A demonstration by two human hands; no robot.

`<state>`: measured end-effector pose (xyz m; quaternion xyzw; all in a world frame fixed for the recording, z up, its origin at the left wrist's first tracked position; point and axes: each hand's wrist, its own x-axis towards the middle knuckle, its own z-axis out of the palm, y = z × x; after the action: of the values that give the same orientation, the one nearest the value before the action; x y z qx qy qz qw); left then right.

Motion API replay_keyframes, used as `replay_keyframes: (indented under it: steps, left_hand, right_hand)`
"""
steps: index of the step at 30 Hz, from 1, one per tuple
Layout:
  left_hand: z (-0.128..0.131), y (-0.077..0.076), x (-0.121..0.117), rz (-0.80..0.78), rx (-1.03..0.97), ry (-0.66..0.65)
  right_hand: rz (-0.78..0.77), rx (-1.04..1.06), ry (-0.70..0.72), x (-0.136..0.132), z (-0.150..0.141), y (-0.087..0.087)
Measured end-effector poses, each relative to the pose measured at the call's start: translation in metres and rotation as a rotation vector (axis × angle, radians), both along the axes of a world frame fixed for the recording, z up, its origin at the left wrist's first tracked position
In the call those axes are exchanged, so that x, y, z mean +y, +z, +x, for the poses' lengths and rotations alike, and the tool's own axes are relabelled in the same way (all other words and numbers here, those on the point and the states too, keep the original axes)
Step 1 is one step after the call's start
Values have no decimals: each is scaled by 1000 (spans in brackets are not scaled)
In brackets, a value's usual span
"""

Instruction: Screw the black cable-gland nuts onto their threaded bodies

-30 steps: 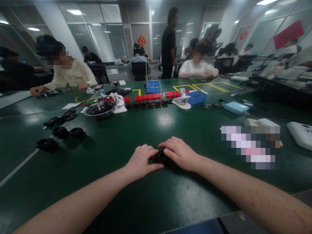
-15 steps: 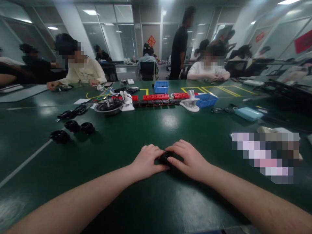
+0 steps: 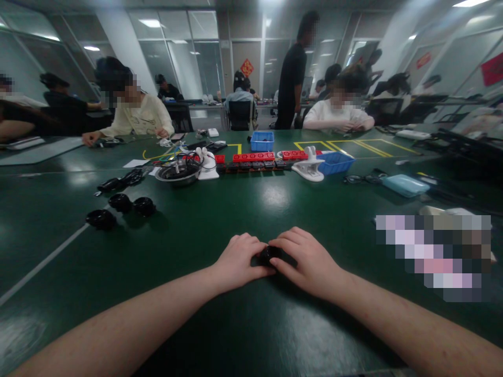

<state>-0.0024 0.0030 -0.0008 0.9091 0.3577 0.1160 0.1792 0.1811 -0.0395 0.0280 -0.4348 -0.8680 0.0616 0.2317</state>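
A small round black part (image 3: 269, 255), glossy and ring-like, rests low at the green tabletop (image 3: 220, 214) between my two hands. From the left, my left hand (image 3: 240, 262) grips it, thumb at the near side and fingers at the far side. My right hand (image 3: 304, 256) closes on it from the right, its thumb and fingertips on the part's edge. Fingers cover much of the part, so its exact kind cannot be made out. Over to the left stand black cup-like parts (image 3: 120, 202), three in all, grouped close together.
Across the middle stretch red socket strips (image 3: 253, 157), a metal bowl (image 3: 176, 175) with cables, a white clip stand (image 3: 309, 166) and a blue basket (image 3: 336, 163). A light-blue case (image 3: 406, 185) lies at right. People sit across the table.
The view has swung to the left, so the scene sits further right. Both hands stay on the black part, which has turned and shows less of its opening.
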Motion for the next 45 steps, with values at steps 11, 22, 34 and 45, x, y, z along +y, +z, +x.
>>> replay_keyframes:
  steps: [11,22,34,45]
  left_hand:
    - [1,0,-1,13,-5,0]
    - [1,-1,0,17,-6,2]
    - [0,0,-1,5,-8,7]
    - [1,-5,1,33,-14,10]
  right_hand:
    - [2,9,8,2,1,-1]
    - [28,11,20,1,1,-2]
    - [-8,5,34,0,1,1]
    - [-35,21,67,-1,-2,1]
